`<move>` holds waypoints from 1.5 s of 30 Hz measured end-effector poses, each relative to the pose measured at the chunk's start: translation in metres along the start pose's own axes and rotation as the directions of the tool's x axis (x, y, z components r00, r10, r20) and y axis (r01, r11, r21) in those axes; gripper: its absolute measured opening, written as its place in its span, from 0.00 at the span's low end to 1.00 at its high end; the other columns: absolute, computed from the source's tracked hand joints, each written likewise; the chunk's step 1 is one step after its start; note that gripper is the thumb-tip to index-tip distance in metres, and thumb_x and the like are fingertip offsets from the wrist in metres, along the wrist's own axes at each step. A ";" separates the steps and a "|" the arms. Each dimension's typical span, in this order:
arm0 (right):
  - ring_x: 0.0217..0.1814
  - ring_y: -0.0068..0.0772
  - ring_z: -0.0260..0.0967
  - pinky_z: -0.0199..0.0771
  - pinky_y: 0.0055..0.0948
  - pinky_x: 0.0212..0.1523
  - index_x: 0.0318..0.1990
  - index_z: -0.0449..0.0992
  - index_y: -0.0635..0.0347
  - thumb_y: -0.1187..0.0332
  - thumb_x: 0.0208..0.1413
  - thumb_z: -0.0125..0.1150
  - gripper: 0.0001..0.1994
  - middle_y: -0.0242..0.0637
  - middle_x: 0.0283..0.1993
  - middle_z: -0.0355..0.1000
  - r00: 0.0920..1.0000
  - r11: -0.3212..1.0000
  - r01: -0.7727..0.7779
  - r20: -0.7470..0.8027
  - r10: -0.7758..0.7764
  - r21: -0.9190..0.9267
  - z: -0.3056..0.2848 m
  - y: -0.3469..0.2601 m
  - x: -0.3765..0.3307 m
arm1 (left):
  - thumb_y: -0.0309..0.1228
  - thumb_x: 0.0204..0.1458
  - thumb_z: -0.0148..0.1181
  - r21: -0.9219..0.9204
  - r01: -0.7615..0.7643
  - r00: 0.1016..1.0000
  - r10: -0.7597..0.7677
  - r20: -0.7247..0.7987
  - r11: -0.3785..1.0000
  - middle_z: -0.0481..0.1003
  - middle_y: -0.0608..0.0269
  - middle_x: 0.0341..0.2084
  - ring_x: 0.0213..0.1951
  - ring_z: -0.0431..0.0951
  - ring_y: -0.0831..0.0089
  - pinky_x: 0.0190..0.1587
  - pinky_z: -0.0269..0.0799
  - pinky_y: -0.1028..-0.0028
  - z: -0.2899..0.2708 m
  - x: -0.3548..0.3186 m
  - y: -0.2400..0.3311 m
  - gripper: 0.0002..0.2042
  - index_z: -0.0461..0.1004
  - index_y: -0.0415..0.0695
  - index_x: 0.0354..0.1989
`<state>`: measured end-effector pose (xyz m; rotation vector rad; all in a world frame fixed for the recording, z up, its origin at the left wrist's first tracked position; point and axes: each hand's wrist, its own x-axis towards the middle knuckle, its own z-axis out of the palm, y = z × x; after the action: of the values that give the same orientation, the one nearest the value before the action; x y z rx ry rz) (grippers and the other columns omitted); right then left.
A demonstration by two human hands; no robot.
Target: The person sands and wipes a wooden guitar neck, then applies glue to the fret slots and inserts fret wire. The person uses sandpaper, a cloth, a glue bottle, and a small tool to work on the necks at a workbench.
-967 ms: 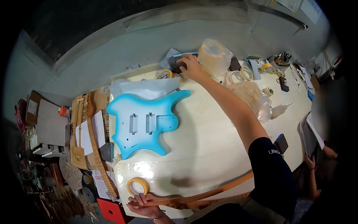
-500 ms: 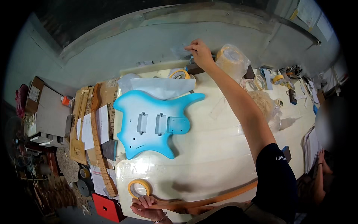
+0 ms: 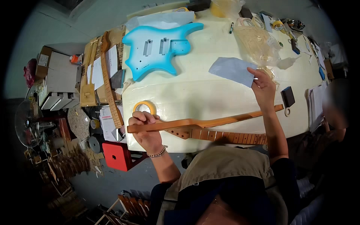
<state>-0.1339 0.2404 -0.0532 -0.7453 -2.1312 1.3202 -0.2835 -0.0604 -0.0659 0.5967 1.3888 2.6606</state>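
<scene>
Guitar neck (image 3: 210, 125), bare wood, lying across near edge of white bench (image 3: 210, 90). L hand (image 3: 144, 129) closed round headstock end. R hand (image 3: 264, 86) pinching grey sheet (image 3: 233, 70) by its corner, above neck's far end. Tape roll (image 3: 144, 107) just behind l hand. Blue guitar body (image 3: 159, 48) further back, well apart.

Blue electric guitar body (image 3: 159, 48) lies far-left on pale worktable (image 3: 210, 93); wooden guitar neck (image 3: 210, 127) along near edge; yellow tape roll (image 3: 144, 108) between them.
</scene>
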 end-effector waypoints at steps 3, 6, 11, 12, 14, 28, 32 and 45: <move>0.41 0.32 0.65 0.68 0.29 0.43 0.38 0.79 0.53 0.81 0.36 0.66 0.17 0.37 0.44 0.66 0.854 0.836 0.236 -0.305 -0.421 -0.495 -0.004 -0.030 -0.048 | 0.42 0.49 0.61 0.121 0.076 0.966 -0.103 0.237 0.990 0.62 0.60 0.35 0.36 0.71 0.67 0.43 0.71 0.63 -0.005 -0.012 0.020 0.18 0.61 0.42 0.36; 0.48 0.44 0.67 0.71 0.36 0.46 0.32 0.77 0.59 0.82 0.38 0.64 0.11 0.39 0.46 0.65 0.682 0.727 0.292 -0.398 -0.614 -0.622 0.008 -0.064 -0.086 | 0.37 0.51 0.59 0.200 0.105 0.904 -0.177 0.389 0.974 0.64 0.57 0.37 0.37 0.73 0.63 0.42 0.70 0.65 -0.009 -0.026 0.031 0.16 0.61 0.39 0.37; 0.56 0.53 0.64 0.69 0.40 0.52 0.32 0.67 0.63 0.82 0.38 0.60 0.12 0.49 0.50 0.67 0.750 0.739 0.560 -0.148 -0.644 -0.375 0.052 -0.096 -0.147 | 0.29 0.52 0.57 0.421 0.106 0.796 -0.331 0.507 0.901 0.69 0.52 0.39 0.39 0.73 0.67 0.40 0.70 0.74 -0.018 -0.041 0.051 0.12 0.63 0.39 0.40; 0.54 0.52 0.66 0.70 0.39 0.51 0.34 0.66 0.63 0.82 0.38 0.60 0.14 0.50 0.51 0.67 0.766 0.726 0.592 -0.036 -0.642 -0.349 0.063 -0.092 -0.156 | 0.27 0.51 0.57 0.438 0.143 0.774 -0.377 0.510 0.887 0.69 0.52 0.39 0.40 0.74 0.67 0.40 0.70 0.75 -0.019 -0.044 0.056 0.11 0.63 0.39 0.40; 0.54 0.49 0.66 0.69 0.40 0.52 0.40 0.66 0.63 0.79 0.37 0.63 0.18 0.48 0.50 0.68 0.817 0.765 0.540 0.001 -0.576 -0.350 0.081 -0.091 -0.177 | 0.17 0.48 0.55 0.410 0.166 0.756 -0.383 0.531 0.897 0.71 0.50 0.40 0.42 0.74 0.66 0.38 0.71 0.76 -0.019 -0.051 0.063 0.11 0.65 0.38 0.40; 0.60 0.39 0.60 0.51 0.47 0.61 0.52 0.68 0.62 0.59 0.52 0.50 0.22 0.43 0.54 0.66 0.835 0.751 0.523 0.069 -0.545 -0.403 0.150 -0.161 -0.229 | 0.15 0.40 0.53 0.620 -0.239 0.795 -0.216 0.567 0.748 0.72 0.48 0.35 0.36 0.74 0.55 0.37 0.70 0.70 -0.039 -0.080 0.077 0.13 0.69 0.36 0.38; 0.61 0.36 0.60 0.46 0.48 0.63 0.51 0.69 0.61 0.58 0.51 0.50 0.22 0.40 0.54 0.66 0.860 0.742 0.466 0.050 -0.507 -0.483 0.139 -0.150 -0.236 | 0.16 0.39 0.57 0.536 -0.392 0.763 -0.062 0.644 0.748 0.73 0.48 0.32 0.34 0.76 0.57 0.37 0.70 0.71 -0.038 -0.081 0.076 0.11 0.71 0.36 0.35; 0.62 0.39 0.58 0.27 0.59 0.65 0.53 0.68 0.56 0.55 0.52 0.49 0.23 0.36 0.55 0.66 0.838 0.699 0.462 0.011 -0.545 -0.546 0.135 -0.164 -0.229 | 0.13 0.35 0.58 0.590 -0.264 0.864 -0.085 0.496 0.763 0.75 0.50 0.34 0.36 0.77 0.62 0.39 0.70 0.74 -0.039 -0.084 0.078 0.14 0.71 0.36 0.34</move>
<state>-0.0919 -0.0622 0.0107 -0.3755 -2.3551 0.3606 -0.2129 -0.1568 -0.0487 1.3296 2.0964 1.7803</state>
